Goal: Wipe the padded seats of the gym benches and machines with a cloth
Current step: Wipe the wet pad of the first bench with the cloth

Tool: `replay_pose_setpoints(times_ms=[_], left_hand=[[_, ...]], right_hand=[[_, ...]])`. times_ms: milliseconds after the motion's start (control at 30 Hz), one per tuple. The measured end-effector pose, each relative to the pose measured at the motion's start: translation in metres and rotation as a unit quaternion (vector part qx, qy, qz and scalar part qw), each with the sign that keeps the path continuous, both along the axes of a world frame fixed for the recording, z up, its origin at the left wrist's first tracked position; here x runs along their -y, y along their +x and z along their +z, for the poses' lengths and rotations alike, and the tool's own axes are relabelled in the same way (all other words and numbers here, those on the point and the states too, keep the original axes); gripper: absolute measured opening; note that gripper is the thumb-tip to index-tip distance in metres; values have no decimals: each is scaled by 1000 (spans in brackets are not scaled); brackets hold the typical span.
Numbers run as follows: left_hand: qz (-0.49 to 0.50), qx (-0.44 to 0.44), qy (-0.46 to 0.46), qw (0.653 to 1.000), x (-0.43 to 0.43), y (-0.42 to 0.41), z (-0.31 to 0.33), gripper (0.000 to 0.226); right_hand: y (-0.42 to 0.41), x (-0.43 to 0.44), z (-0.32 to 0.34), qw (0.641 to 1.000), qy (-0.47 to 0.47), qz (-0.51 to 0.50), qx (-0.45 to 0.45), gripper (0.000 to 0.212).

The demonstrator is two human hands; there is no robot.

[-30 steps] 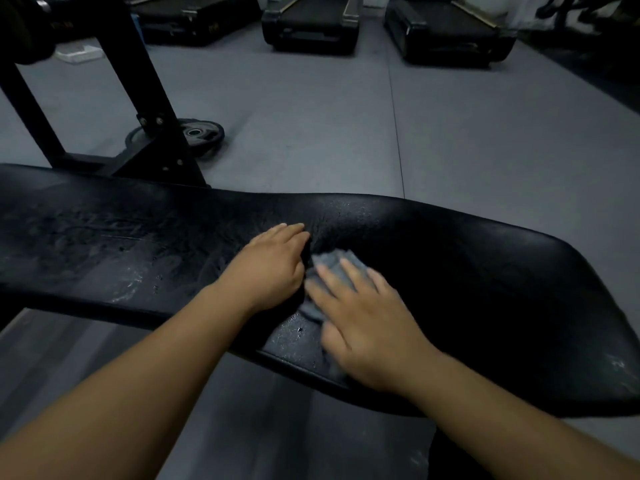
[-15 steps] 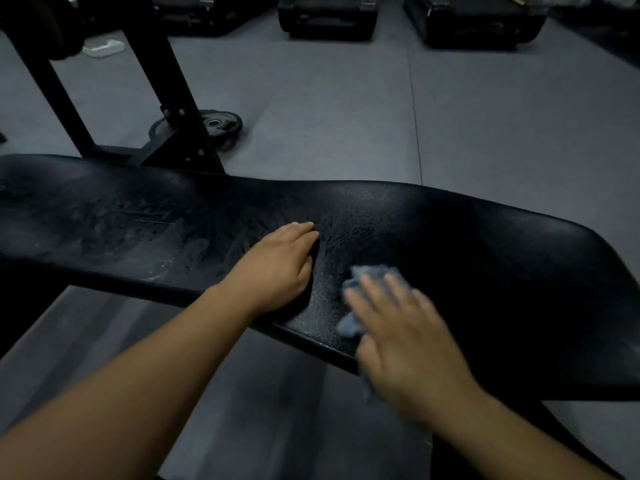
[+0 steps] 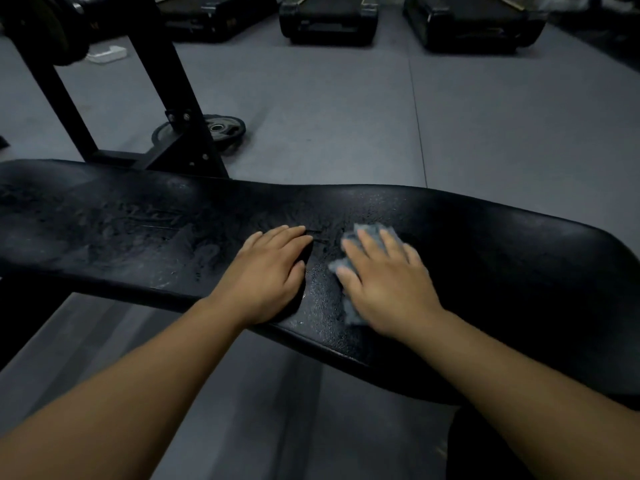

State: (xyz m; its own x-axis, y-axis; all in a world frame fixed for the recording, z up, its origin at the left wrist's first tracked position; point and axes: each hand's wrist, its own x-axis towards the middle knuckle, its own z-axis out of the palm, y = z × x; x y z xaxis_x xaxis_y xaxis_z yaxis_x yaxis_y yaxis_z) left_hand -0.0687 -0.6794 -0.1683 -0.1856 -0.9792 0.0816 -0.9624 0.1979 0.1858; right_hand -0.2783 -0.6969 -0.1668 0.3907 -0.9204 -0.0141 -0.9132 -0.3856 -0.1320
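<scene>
I am working the grey cloth [image 3: 370, 232] over the black bench pad [image 3: 138, 237]. It is lying near the pad's middle, flattened under my right hand [image 3: 384, 285], with its edges showing at twelve and nine o'clock of the palm. That hand is pressing down with its fingers straight and spread, not curled round the fabric, and its slight blur is suggesting a stroke under way. My left hand [image 3: 266, 275], just beside the cloth at nine o'clock, is lying flat on the pad, holding nothing and bracing me.

Wet beads are glinting around the cloth and dull smears are running out toward nine o'clock. I am judging this the wiping step, partway along this bench. The next pass is calling for firm, even pressure so the cloth is not slipping out from under flat fingers.

Further out at eleven o'clock, a weight plate [image 3: 221, 128] is lying on the floor behind the black frame [image 3: 180, 133]. Treadmills [image 3: 329, 19] are standing at twelve.
</scene>
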Motion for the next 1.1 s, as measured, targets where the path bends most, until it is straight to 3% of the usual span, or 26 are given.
replay_pose_setpoints(times_ms=[67,233,333,467,600,667,867,933,1033,1100], left_hand=[[-3,-18,3,1000,1,3,-1,68],[-15,-19,7,1000,7,7,-1,65],[-19,-6,-6,1000,13,7,-2,74],[-23,-2,-15,1000,18,4,-3,71],[-19,-40,-34,998,23,8,-4,54],[-16,-42,-41,998,25,9,-5,50],[3,-16,-44,999,31,0,-2,59],[9,-11,-42,999,33,0,-2,64],[19,-8,-48,999,32,-2,-5,66],[23,-10,-49,998,31,-3,-6,66]], right_hand=[[30,3,-1,1000,9,-15,0,62],[11,-48,0,990,1,138,22,67],[-7,3,-2,998,-20,59,2,65],[37,52,-3,1000,-15,-18,0,52],[27,17,4,992,-1,126,29,63],[-1,23,6,988,-8,151,17,71],[28,119,0,999,-2,-40,9,51],[43,109,2,1000,5,-6,18,52],[23,67,6,992,-8,121,28,64],[1,73,5,991,-4,131,21,68]])
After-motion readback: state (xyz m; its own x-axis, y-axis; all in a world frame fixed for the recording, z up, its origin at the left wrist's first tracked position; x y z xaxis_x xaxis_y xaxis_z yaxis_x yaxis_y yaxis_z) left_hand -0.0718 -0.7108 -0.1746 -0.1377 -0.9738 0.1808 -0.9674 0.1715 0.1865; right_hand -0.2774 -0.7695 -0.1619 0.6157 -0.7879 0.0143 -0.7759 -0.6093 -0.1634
